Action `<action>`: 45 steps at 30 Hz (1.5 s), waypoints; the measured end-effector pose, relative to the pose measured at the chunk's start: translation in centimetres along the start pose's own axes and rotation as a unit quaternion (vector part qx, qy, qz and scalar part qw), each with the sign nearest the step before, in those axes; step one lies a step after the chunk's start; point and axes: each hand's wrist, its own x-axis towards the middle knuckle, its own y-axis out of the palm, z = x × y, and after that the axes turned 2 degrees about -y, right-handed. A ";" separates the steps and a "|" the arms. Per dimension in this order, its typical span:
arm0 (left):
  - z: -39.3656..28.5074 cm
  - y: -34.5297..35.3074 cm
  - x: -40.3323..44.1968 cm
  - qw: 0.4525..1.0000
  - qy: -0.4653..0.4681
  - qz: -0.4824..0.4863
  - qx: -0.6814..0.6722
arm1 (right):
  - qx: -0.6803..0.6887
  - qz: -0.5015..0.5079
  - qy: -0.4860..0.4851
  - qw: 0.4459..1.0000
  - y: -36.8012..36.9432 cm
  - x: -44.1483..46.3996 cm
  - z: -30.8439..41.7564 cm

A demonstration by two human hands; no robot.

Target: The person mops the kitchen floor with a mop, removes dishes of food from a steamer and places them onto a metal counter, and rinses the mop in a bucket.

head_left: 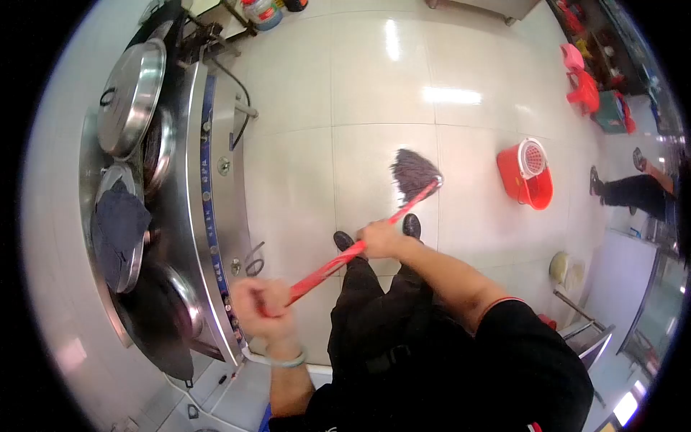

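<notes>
A mop with a dark grey string head [413, 173] rests on the pale tiled floor, its strands fanned out ahead of my shoes. Its red handle [327, 275] slants back toward the lower left. Wrapped round the upper end of that handle is my left hand [264, 308], closed and slightly blurred, with a bracelet at the wrist. Farther down the handle, above my shoes, my right hand [379, 240] is closed on it too. A red mop bucket [520, 180] with a white wringer basket [533, 158] stands to the right of the mop head.
A steel stove counter [224, 194] runs along the left, carrying a large lidded pan [132, 97] and a dark cloth [122, 219]. Another person's leg [633, 196] shows at far right. Red plastic stools [582, 91] stand at upper right; a metal-framed rack [586, 331] is at lower right.
</notes>
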 end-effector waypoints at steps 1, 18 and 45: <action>1.8 1.9 -0.6 0.999 -0.007 0.025 0.034 | 0.002 -0.011 0.040 0.999 -0.7 -2.3 -2.5; 6.2 -3.4 -1.7 0.984 -0.077 0.155 0.040 | 0.005 -0.027 0.104 0.994 5.4 -2.7 -4.8; -11.8 -22.5 -3.8 0.859 0.307 -0.338 0.232 | 0.050 0.085 -0.317 0.943 8.9 15.3 33.0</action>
